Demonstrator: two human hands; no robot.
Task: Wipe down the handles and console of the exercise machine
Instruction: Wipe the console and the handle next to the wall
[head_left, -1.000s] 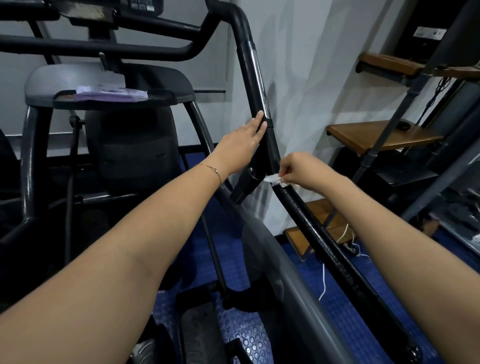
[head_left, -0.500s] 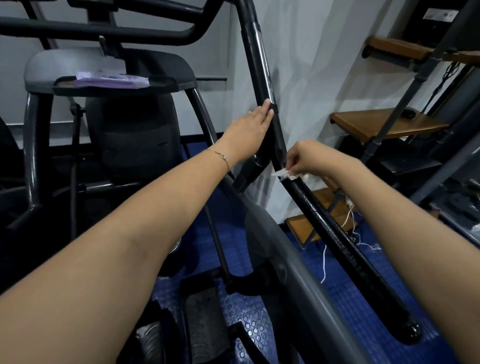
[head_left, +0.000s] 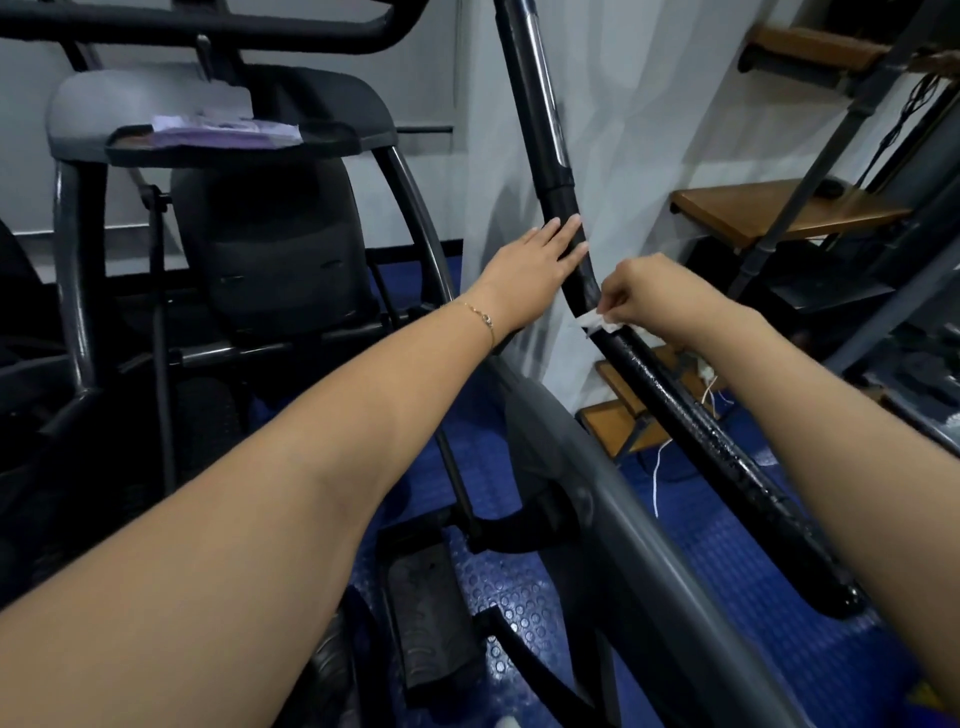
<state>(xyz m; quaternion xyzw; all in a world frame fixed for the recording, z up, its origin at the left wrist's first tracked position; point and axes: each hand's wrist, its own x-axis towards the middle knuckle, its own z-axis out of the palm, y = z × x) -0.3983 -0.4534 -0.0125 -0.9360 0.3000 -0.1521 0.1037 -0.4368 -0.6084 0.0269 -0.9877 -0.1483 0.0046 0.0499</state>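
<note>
A long black handle bar (head_left: 691, 431) of the exercise machine runs from top centre down to the lower right, its lower stretch looking wet and glossy. My left hand (head_left: 535, 260) lies flat against the bar's bend, fingers straight. Just below it my right hand (head_left: 644, 296) pinches a small white wipe (head_left: 597, 323) and presses it on the bar. The console is out of the frame; only the grey tray (head_left: 83, 104) under it shows at the upper left.
Purple and white papers (head_left: 223, 130) lie on the tray. Black foot pedals (head_left: 431, 608) sit low over blue studded floor mats (head_left: 727, 582). Wooden stair steps (head_left: 779, 208) on a metal frame stand at the right, with white cords (head_left: 660, 467) below them. A white wall (head_left: 623, 130) is behind the bar.
The view has tilted down, so the bar and hands sit higher and the console has left the frame. My right hand has slid the wipe slightly up the bar towards my left hand.
</note>
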